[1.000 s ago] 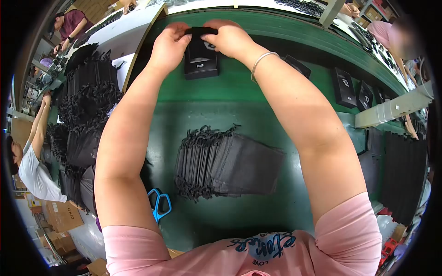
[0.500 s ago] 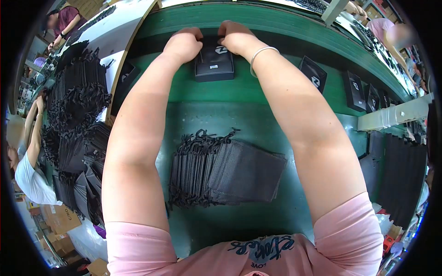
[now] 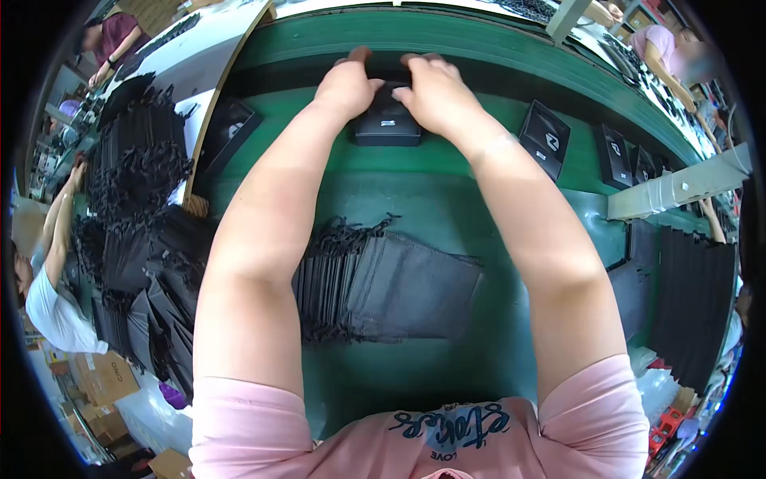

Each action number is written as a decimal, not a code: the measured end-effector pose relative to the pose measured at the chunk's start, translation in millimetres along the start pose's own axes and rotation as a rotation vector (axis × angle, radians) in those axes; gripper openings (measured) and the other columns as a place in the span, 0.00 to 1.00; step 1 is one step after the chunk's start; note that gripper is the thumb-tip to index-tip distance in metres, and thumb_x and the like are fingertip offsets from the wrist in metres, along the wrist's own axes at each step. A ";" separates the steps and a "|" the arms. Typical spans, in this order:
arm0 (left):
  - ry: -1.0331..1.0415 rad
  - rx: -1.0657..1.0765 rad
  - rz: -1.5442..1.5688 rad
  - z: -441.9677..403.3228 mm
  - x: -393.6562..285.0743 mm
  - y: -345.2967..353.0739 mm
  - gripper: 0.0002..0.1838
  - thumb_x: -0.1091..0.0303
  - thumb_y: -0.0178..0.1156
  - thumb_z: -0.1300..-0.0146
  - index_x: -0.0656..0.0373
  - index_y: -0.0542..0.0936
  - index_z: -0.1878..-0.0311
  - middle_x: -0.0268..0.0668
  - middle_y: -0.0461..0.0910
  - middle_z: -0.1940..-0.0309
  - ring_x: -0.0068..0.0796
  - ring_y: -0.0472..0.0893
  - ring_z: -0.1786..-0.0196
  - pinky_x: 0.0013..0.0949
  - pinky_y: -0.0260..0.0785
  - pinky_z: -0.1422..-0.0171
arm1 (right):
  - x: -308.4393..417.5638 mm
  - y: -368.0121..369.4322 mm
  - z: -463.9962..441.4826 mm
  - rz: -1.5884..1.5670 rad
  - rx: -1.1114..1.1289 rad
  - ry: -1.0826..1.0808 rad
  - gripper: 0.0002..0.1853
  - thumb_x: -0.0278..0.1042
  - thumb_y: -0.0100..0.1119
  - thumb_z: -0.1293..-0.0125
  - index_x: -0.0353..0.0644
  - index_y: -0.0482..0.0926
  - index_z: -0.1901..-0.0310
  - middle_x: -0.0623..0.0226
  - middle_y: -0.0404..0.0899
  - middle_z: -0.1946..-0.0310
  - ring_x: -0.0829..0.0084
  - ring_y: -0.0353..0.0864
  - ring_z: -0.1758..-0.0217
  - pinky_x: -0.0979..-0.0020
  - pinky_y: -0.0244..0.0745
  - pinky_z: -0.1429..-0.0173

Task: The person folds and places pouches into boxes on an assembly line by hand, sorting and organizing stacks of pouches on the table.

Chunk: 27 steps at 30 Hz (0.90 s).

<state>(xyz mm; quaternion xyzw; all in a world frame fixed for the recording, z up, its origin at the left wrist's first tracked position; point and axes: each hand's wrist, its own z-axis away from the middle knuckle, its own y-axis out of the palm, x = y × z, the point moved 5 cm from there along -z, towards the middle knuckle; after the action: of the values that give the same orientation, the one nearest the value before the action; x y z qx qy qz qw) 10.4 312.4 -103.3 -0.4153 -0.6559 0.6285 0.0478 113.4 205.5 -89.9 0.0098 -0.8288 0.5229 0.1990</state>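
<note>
A black box (image 3: 388,134) with a small white mark on its near part lies on the green belt (image 3: 319,152), at the far reach of my arms. My left hand (image 3: 349,88) holds its left side, fingers bent over the far part. On the opposite side my right hand (image 3: 439,92) grips the box, thumb on top near the left thumb. Between my forearms, nearer my body, is a stack of black drawstring pouches (image 3: 411,287), fanned out with their cords to the left and far side.
Another black box (image 3: 227,136) sits left on the belt, and a black box with a white logo (image 3: 546,142) lies to the right, with several more beyond. A pale metal bar (image 3: 678,191) juts in at right. Piles of black pouches (image 3: 136,160) crowd the left. Other people work around.
Both hands have shifted a little to the right along with the box, and my fingers have come further over its top. In view, the pouch stack sits slightly further left.
</note>
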 end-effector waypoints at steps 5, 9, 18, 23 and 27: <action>0.163 0.040 -0.152 39.0 -26.8 -32.2 0.20 0.61 0.60 0.36 0.53 0.77 0.42 0.45 0.80 0.50 0.47 0.81 0.47 0.45 0.74 0.42 | 33.8 -67.1 110.0 -0.153 0.401 -0.174 0.11 0.36 0.59 0.37 0.41 0.81 0.56 0.64 0.81 0.59 0.61 0.79 0.56 0.65 0.73 0.50; 0.294 0.210 -0.332 101.0 -73.6 -71.4 0.19 0.58 0.60 0.36 0.58 0.79 0.46 0.48 0.81 0.52 0.48 0.82 0.50 0.45 0.76 0.45 | 47.6 -66.4 157.0 -0.201 0.452 -0.265 0.10 0.33 0.62 0.40 0.40 0.81 0.59 0.64 0.82 0.63 0.63 0.78 0.59 0.66 0.73 0.51; 0.390 0.116 -0.336 209.8 -124.9 -105.1 0.24 0.55 0.64 0.41 0.56 0.76 0.45 0.40 0.82 0.58 0.43 0.82 0.58 0.38 0.74 0.54 | 31.1 -56.5 162.4 -0.557 0.478 -0.172 0.08 0.30 0.67 0.45 0.38 0.81 0.64 0.63 0.82 0.68 0.61 0.78 0.64 0.66 0.73 0.56; 0.408 0.015 -0.276 218.2 -126.8 -117.9 0.23 0.55 0.66 0.43 0.56 0.77 0.47 0.39 0.82 0.63 0.41 0.82 0.62 0.37 0.73 0.58 | 30.0 -107.4 152.5 -0.660 0.525 -0.060 0.07 0.24 0.68 0.46 0.35 0.78 0.69 0.71 0.78 0.75 0.75 0.71 0.73 0.74 0.69 0.66; 0.289 0.202 -0.265 217.4 -121.6 -120.5 0.22 0.56 0.67 0.44 0.57 0.77 0.49 0.38 0.81 0.68 0.40 0.81 0.66 0.35 0.71 0.61 | 13.5 -134.6 154.5 -0.829 0.565 -0.030 0.06 0.24 0.67 0.43 0.37 0.80 0.64 0.74 0.76 0.74 0.80 0.67 0.74 0.79 0.66 0.67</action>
<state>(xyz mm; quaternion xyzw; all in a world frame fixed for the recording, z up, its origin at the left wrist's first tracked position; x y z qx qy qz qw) -95.9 84.5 12.1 -0.4042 -0.6247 0.6133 0.2650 81.7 12.6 -27.0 0.3993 -0.5839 0.6036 0.3679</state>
